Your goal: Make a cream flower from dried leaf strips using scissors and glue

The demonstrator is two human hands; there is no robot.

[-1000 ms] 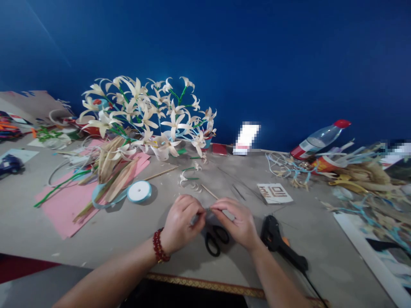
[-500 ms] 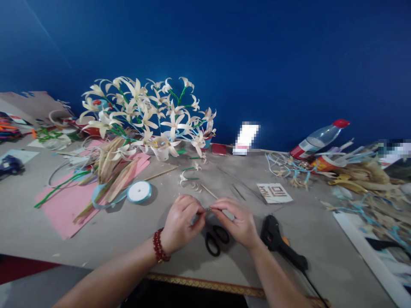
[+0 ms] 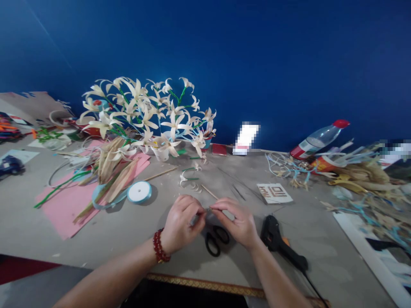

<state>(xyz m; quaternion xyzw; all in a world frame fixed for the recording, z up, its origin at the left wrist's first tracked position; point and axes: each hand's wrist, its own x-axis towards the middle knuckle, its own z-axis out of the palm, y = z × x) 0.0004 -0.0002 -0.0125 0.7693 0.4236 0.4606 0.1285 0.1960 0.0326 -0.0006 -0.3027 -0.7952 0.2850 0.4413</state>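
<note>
My left hand (image 3: 184, 222), with a red bead bracelet (image 3: 158, 246) at the wrist, is closed in a pinch. Opposite it, my right hand (image 3: 239, 222) pinches too, and the fingertips of both nearly meet. Between them is something tiny and thin that I cannot make out. Just below the fingers lie scissors (image 3: 212, 244) with black handles, their blades hidden. A thin wooden stick (image 3: 209, 191) rests beyond the fingertips. Small curled white petals (image 3: 193, 186) and short green wire pieces (image 3: 192, 179) are scattered past my left hand.
A black glue gun (image 3: 279, 241) lies right of my right hand, its cord running forward. Blue ribbon on a spool (image 3: 139, 192) sits left, beside pink paper (image 3: 61, 209) and dried husks (image 3: 111, 167). White flowers (image 3: 141, 115) stand behind; a bottle (image 3: 317, 141) leans at the right.
</note>
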